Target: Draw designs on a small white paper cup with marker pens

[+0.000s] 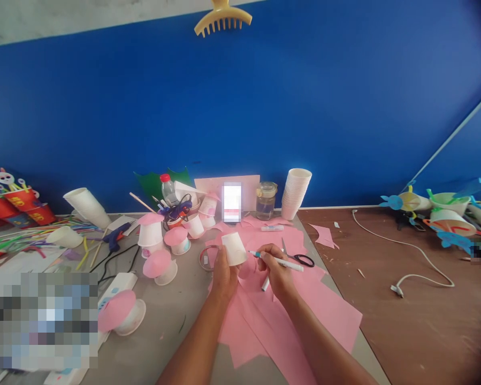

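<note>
Tilted in my left hand (225, 275) is a white paper cup (234, 249), its wide end toward the right. My right hand (275, 270) grips a white marker (292, 264) whose teal tip points left at the cup, with a small gap between them. Pink paper sheets (248, 326) lie under both hands, cut to jagged edges. Beside my right hand rest black-handled scissors (305, 260), and a second white pen (265, 284) shows partly below it. A pinkish ring (208, 259), perhaps a tape roll, lies left of the cup.
Several cups with pink paper discs (157, 263) stand at left near a power strip (120, 283) and a glue gun (115, 238). A stack of paper cups (296, 193), a glass jar (266, 200) and a phone (231, 202) stand by the blue wall. A white cable (409, 243) lies right.
</note>
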The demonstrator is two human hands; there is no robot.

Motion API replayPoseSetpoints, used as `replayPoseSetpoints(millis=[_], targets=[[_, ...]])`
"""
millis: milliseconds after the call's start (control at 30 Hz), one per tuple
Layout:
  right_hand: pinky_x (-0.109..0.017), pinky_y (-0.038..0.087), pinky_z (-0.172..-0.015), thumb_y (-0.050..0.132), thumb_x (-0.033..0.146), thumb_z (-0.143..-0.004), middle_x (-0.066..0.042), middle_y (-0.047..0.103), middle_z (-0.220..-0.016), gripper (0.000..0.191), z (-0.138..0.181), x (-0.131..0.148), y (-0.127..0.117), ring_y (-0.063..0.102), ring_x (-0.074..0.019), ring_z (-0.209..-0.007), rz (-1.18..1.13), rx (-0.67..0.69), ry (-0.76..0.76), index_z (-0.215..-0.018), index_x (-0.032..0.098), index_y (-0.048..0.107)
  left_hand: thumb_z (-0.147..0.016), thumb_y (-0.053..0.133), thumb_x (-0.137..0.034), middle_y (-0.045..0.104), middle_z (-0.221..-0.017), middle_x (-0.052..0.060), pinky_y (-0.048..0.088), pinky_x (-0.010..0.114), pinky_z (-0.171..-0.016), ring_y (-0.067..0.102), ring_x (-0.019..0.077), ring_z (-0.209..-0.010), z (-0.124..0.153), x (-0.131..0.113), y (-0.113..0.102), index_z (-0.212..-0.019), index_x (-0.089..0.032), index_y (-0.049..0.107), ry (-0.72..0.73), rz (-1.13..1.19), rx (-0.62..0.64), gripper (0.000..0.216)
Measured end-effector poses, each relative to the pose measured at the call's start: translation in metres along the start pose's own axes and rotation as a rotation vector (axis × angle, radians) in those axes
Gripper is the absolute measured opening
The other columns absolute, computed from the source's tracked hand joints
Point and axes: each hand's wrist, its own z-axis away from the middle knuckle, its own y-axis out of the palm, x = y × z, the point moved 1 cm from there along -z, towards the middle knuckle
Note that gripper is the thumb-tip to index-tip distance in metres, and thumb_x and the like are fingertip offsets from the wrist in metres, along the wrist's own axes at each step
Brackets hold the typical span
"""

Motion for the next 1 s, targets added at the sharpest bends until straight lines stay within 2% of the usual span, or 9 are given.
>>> replayPoseSetpoints(millis=[267, 367, 567, 700, 800, 1000], targets=[[-0.024, 0.036, -0.047, 0.055, 0.026, -0.068, 0.005, 0.052, -0.046, 0.007, 0.004, 0.0027, 0.0056, 0.045, -0.0114, -0.044, 0.132, 0.084, 0.044, -0.065, 0.02, 0.057, -0.083, 0.062, -0.041, 0.066, -0.076, 0.003, 0.051, 0.026, -0.062, 0.06, 0.0141, -0.066, -0.0001, 0.0001, 0.0002, -0.086, -0.017, 0.063, -0.008, 0.009, -0.015, 0.025], [-0.024, 0.035, -0.045, 0.054, 0.026, -0.068, 0.005, 0.051, -0.044, 0.009, 0.0035, 0.0007, 0.004, 0.044, -0.011, -0.043, 0.115, 0.121, 0.061, -0.065, 0.02, 0.059, -0.084, 0.061, -0.041, 0.065, -0.075, 0.003, 0.05, 0.025, -0.059, 0.059, 0.0138, -0.064, -0.0005, -0.0003, 0.0003, -0.085, -0.017, 0.063, -0.009, 0.006, -0.009, 0.023], [-0.025, 0.037, -0.05, 0.055, 0.027, -0.07, 0.005, 0.051, -0.046, 0.008, 0.003, 0.009, 0.0031, 0.045, -0.0116, -0.047, 0.077, 0.036, 0.024, -0.066, 0.02, 0.057, -0.082, 0.063, -0.043, 0.065, -0.077, 0.003, 0.05, 0.027, -0.062, 0.06, 0.015, -0.066, 0.0005, 0.0005, 0.0011, -0.086, -0.017, 0.063, -0.01, -0.012, -0.016, 0.026], [-0.025, 0.039, -0.051, 0.055, 0.028, -0.07, 0.005, 0.052, -0.048, 0.007, 0.0038, 0.0096, 0.006, 0.046, -0.012, -0.048, 0.093, 0.057, 0.029, -0.068, 0.021, 0.057, -0.082, 0.063, -0.043, 0.064, -0.076, 0.002, 0.05, 0.028, -0.065, 0.06, 0.0153, -0.068, 0.0014, 0.001, 0.0016, -0.085, -0.018, 0.063, -0.002, -0.024, -0.001, 0.025], [-0.025, 0.038, -0.05, 0.055, 0.026, -0.069, 0.005, 0.053, -0.049, 0.006, 0.0046, 0.0065, 0.0074, 0.047, -0.0119, -0.047, 0.135, 0.073, 0.042, -0.069, 0.02, 0.057, -0.085, 0.06, -0.043, 0.063, -0.074, 0.002, 0.049, 0.027, -0.062, 0.058, 0.0151, -0.065, 0.0008, 0.0013, 0.0008, -0.084, -0.018, 0.062, 0.003, -0.033, 0.008, 0.025], [-0.023, 0.033, -0.046, 0.053, 0.026, -0.067, 0.005, 0.049, -0.045, 0.008, 0.0061, 0.0045, 0.0069, 0.044, -0.0111, -0.043, 0.166, 0.197, 0.083, -0.067, 0.019, 0.058, -0.084, 0.06, -0.045, 0.06, -0.071, 0.002, 0.047, 0.024, -0.055, 0.054, 0.0136, -0.061, -0.0022, 0.002, -0.0038, -0.082, -0.02, 0.061, 0.01, -0.047, 0.028, 0.025]])
